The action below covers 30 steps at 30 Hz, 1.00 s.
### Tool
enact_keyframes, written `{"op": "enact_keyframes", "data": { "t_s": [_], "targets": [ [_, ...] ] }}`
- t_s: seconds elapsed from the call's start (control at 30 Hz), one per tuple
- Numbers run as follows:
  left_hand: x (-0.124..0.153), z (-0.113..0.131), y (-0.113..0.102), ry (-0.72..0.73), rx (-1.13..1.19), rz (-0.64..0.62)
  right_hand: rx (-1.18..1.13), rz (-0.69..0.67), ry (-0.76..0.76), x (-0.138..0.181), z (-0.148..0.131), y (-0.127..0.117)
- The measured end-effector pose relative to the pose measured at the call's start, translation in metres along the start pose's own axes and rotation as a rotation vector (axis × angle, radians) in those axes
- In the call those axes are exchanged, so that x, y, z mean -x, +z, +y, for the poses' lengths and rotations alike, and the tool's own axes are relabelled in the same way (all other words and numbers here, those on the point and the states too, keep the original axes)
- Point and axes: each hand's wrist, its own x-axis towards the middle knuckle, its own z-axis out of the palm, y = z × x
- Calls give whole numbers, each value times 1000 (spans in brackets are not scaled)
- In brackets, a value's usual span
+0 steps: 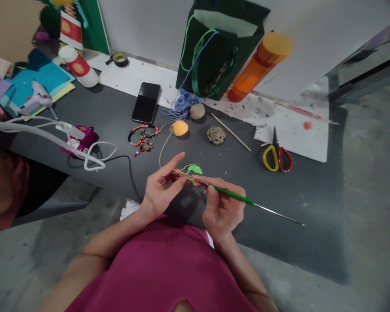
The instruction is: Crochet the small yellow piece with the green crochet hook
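Note:
My right hand [223, 213] is closed around a crochet hook [234, 195] with a green handle, its long bare metal end pointing down to the right. The hook's other end meets a small tan-yellow piece of yarn work [192, 179], which my left hand [160, 190] pinches between thumb and fingers. Over the left fingers runs a thin yarn [161, 154] that leads up towards a small yellow-orange ball [180, 128]. Just beyond my fingertips, a green crocheted leaf [195, 169] lies on the dark grey table [299, 203]. The stitches are too small to make out.
Past my hands are a beaded bracelet [139, 136], a coiled rosette [216, 135], blue yarn [184, 104], a stick [231, 132] and a phone [146, 102]. Scissors [277, 157] lie right; a dark green bag [211, 52] and orange bottle [258, 67] stand behind. Cables [52, 132] cross the left.

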Motion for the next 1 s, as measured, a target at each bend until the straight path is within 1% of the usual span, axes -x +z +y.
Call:
{"op": "enact_keyframes", "data": {
  "t_s": [0.17,0.43,0.63,0.73,0.9,1.0],
  "targets": [
    [0,1,1,-8,15,-15,-36,-2,27,0,-2,0],
    [1,2,0,-12,16,-1,-9,-24,44,-1,-2,-1],
    [1,1,0,-10,30,-1,-24,-2,32,0,-1,-1],
    [1,1,1,-10,21,-1,-20,-5,51,1,0,-1],
    [0,2,1,-6,24,-12,-24,-11,51,1,0,-2],
    [0,3,1,6,13,-25,-8,-21,80,0,-2,-2]
  ]
}}
